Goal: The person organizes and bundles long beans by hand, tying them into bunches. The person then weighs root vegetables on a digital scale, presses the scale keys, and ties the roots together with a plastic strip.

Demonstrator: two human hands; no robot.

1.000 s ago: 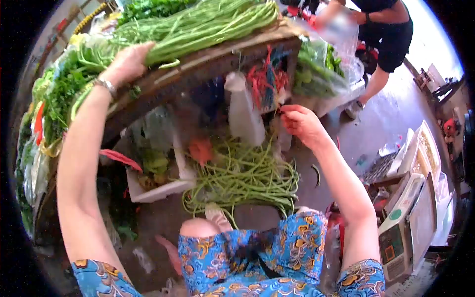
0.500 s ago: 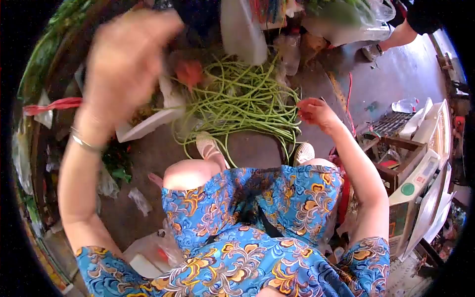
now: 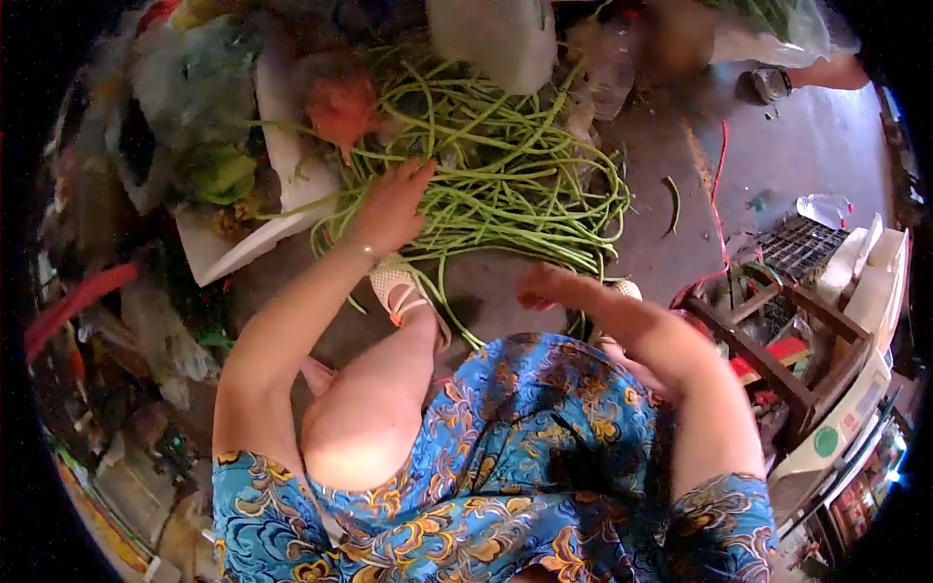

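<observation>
A loose, tangled pile of long green beans (image 3: 515,185) lies on the floor in front of my feet. My left hand (image 3: 394,206) is at the pile's left side, its fingers over the beans; whether it grips any is not clear. My right hand (image 3: 546,288) hovers just below the pile's near edge, between my feet, with its fingers curled and what they hold, if anything, hidden. A red bag (image 3: 340,112) sits at the pile's upper left.
A white foam box (image 3: 238,248) with leafy greens stands left. On the right are a wooden stool frame (image 3: 777,350), a black grate (image 3: 802,245), a scale (image 3: 831,442) and a red cord (image 3: 720,185). Another person's foot (image 3: 771,85) shows at upper right.
My view has tilted down from the vegetable stand. My left hand has come down from the stand to the beans. My right hand has moved down and inward, towards my feet.
</observation>
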